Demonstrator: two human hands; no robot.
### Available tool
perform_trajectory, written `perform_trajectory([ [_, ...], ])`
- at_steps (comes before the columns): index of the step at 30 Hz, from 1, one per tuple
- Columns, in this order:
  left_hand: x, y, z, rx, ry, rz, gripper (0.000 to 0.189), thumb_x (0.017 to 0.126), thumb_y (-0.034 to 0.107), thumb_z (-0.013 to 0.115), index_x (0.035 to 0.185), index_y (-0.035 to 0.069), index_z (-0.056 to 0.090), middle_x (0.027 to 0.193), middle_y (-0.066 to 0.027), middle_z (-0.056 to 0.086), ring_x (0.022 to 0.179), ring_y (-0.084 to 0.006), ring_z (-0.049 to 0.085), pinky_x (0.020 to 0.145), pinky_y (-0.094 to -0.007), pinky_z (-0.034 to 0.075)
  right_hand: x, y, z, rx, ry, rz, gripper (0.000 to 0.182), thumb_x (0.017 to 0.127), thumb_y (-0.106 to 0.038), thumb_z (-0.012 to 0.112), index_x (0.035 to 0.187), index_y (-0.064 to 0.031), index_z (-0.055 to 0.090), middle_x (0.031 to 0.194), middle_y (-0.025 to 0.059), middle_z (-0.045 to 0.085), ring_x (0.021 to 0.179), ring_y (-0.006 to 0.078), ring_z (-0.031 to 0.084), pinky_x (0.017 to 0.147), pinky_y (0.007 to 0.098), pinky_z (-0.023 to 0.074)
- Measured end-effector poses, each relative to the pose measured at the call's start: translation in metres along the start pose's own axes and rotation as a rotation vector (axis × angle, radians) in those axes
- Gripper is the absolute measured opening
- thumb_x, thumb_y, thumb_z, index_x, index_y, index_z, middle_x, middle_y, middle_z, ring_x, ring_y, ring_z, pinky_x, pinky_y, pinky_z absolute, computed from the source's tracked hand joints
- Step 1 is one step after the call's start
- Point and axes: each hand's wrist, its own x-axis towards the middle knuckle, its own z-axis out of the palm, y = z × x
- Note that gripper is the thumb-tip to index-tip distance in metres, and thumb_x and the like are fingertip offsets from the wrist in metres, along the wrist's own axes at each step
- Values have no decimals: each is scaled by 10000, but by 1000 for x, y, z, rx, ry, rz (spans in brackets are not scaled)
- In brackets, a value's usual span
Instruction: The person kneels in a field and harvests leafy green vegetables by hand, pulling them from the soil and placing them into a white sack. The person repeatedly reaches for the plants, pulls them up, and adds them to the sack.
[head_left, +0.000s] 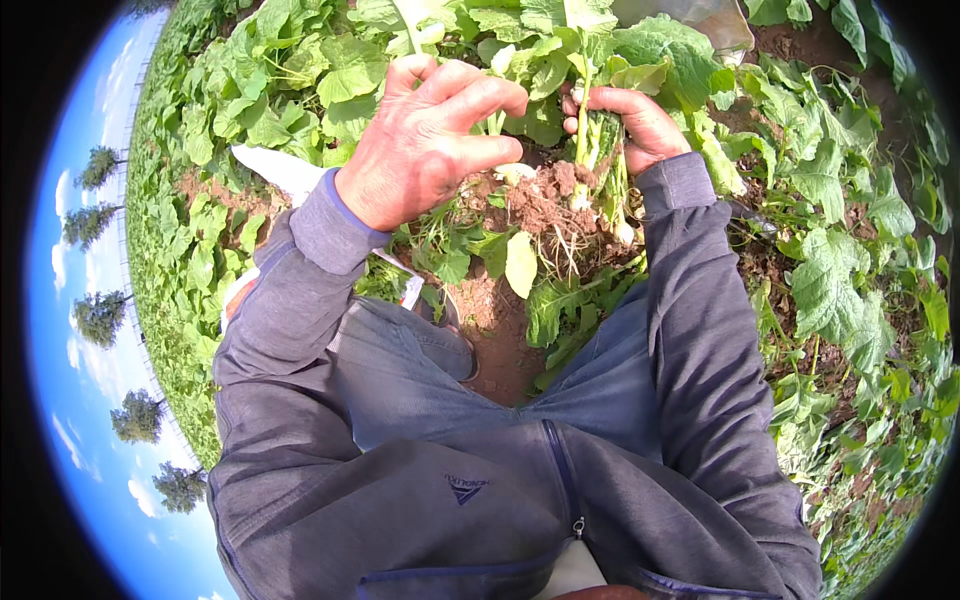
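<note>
My right hand (637, 124) is closed around the green stems (583, 135) of a leafy plant. Below the grip hang its roots with a clump of brown soil (551, 199) and a small pale bulb-like root (622, 231). Left of it, my left hand (442, 135) hovers with bent fingers, its back toward me and thumb and index finger apart. A pale leaf stalk (407, 26) meets its upper knuckles; whether the fingers hold it is hidden. Just beneath the left thumb shows a whitish root or stem piece (515, 174). A yellowed leaf (520, 264) hangs below the clump.
Broad-leaved green plants (832, 277) surround me on both sides. White plastic-like sheeting (277, 169) lies behind my left wrist, and a translucent bag (690, 22) is at the top right. Bare reddish soil (499, 330) shows between my knees, beside my shoe (457, 337).
</note>
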Motion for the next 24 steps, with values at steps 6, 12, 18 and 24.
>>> perform_trajectory([
  [6, -16, 24, 60, -186, 25, 116, 231, 736, 169, 674, 960, 135, 718, 1023, -8, 625, 906, -191, 619, 784, -379, 459, 10, 24, 27, 162, -27, 116, 283, 922, -143, 695, 1175, -21, 665, 1042, 139, 746, 961, 248, 738, 881, 438, 604],
  [12, -31, 27, 69, -281, 55, 160, 215, 729, 142, 686, 936, 86, 677, 1063, -64, 624, 1024, -252, 605, 946, -452, 470, 7, 42, 32, 178, -176, 72, 313, 902, -96, 745, 1187, 16, 679, 1098, 138, 735, 975, 228, 724, 899, 387, 598],
  [18, -51, 42, 56, -654, 44, -39, 383, 633, -112, 610, 1000, -9, 645, 1071, -141, 653, 1047, -345, 638, 905, -452, 524, 6, 47, 54, -173, -147, -68, 400, 804, 34, 779, 1192, 45, 686, 1114, 148, 744, 1056, 254, 706, 1014, 401, 534],
  [24, -81, 29, 30, -1189, 185, -1275, 549, 942, 426, 746, 1229, -25, 617, 1014, -55, 660, 898, -175, 647, 896, -372, 550, 21, 56, 68, -414, -290, -134, 463, 771, -65, 858, 1186, 11, 666, 1060, 78, 730, 980, 164, 674, 940, 339, 529],
])
